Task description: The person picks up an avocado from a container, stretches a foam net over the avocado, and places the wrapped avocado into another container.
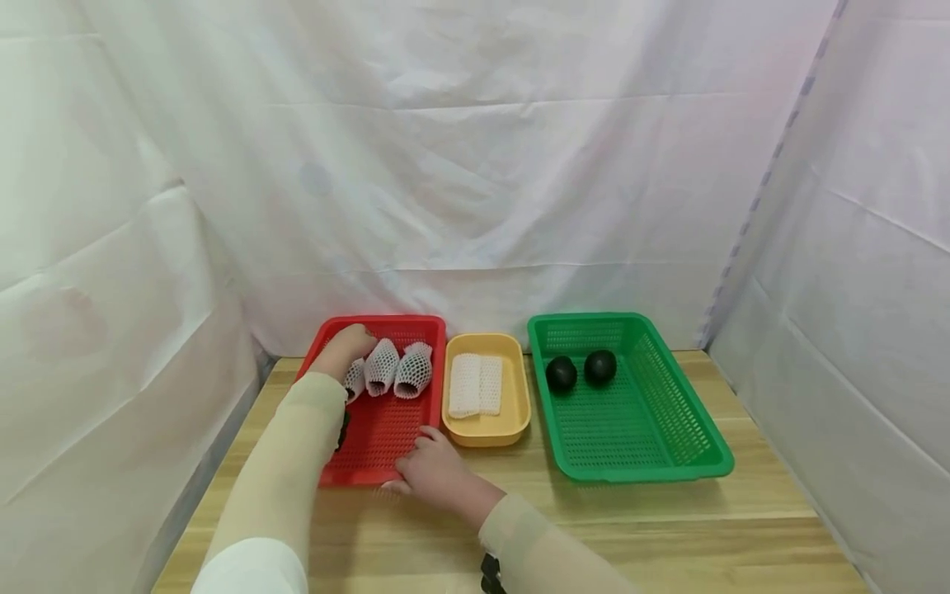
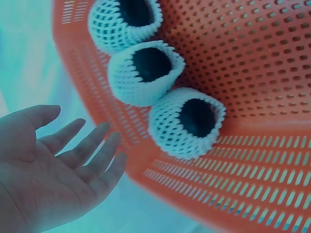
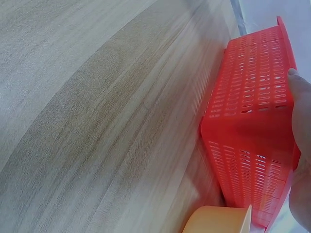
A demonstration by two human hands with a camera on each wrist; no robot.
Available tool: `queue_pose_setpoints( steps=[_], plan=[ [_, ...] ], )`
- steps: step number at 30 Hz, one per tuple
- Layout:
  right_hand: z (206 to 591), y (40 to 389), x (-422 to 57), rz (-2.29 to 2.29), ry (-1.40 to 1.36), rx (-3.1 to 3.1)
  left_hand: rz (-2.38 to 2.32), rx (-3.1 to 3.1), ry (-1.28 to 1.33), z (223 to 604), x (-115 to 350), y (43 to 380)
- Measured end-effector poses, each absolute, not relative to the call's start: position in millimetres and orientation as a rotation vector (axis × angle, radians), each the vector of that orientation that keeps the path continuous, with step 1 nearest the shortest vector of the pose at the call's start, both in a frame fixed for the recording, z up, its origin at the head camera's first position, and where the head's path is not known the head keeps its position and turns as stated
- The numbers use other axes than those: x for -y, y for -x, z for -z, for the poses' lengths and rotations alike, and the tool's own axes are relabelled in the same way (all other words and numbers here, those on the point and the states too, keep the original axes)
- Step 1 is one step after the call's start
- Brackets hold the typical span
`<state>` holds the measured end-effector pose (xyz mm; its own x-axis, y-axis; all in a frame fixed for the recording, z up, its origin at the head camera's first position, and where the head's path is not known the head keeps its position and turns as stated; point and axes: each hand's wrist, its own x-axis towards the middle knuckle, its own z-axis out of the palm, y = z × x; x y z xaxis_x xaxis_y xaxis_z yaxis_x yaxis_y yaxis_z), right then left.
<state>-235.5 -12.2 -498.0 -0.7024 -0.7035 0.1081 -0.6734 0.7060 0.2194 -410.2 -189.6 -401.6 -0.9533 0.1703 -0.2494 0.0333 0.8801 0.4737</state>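
In the head view, my left hand (image 1: 345, 346) is over the back left corner of the red basket (image 1: 386, 441). Its fingers are spread and relaxed in the left wrist view, holding nothing, beside a row of three dark round fruits in white foam nets (image 2: 187, 125). The nets (image 1: 382, 368) lie along the back of the basket, and the left one is partly hidden by my arm. At the front right corner, my right hand (image 1: 439, 473) grips the basket rim, with the thumb (image 3: 297, 83) outside the wall.
Right of the red basket, a yellow tray (image 1: 486, 437) holds flat white foam nets (image 1: 475, 384). Farther right, a green basket (image 1: 631, 474) contains two dark round fruits (image 1: 599, 367). White cloth (image 1: 475, 190) hangs behind and along both sides of the wooden table (image 1: 594, 511).
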Motion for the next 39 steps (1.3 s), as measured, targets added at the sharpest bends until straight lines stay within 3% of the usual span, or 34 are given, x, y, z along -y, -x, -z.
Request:
queue_pose_setpoints(
  steps=[9, 24, 39],
  plan=[
    [500.1, 235.7, 10.8, 0.221, -1.117, 2.7, -0.77, -2.822, -0.144, 386.5, 179.0, 394.0],
    [492.5, 237.4, 6.4, 0.059, -1.188, 2.782, -0.905, -2.867, -0.189, 396.7, 134.5, 351.7],
    [466.2, 260.5, -52.0, 0.065, -1.241, 2.737, -0.954, -3.053, -0.39, 397.6, 93.8, 308.8]
  ],
)
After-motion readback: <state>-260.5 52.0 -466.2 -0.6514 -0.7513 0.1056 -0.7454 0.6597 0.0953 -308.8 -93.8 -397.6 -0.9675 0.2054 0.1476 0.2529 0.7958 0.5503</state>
